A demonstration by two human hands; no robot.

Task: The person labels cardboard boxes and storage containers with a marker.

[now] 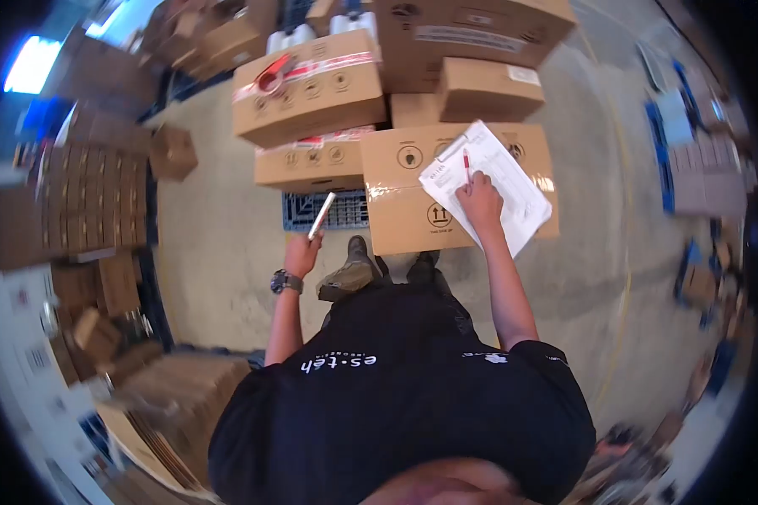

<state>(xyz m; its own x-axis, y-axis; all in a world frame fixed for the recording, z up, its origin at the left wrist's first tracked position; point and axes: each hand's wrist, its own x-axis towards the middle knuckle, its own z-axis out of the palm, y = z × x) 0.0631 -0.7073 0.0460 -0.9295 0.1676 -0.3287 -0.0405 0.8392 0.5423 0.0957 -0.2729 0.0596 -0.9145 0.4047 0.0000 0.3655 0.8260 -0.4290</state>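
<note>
My left hand [302,252] is closed round a white, marker-like stick [322,215] that points up, beside the blue pallet [299,215]. A watch sits on that wrist. In my right hand [481,202] is a red and white pen [467,165], its fingers closed round it over printed papers [511,195] on a clipboard. The papers lie tilted on a large cardboard box [396,189] with printed symbols. On a taped box [345,99] at the upper left rests a red tape dispenser [274,77].
More cartons [488,88] are stacked behind the large box. Stacked cartons [88,198] stand on pallets at the left. At the right are further pallets with goods [703,172]. Flattened cardboard [177,396] lies at the lower left. My feet are just below the large box.
</note>
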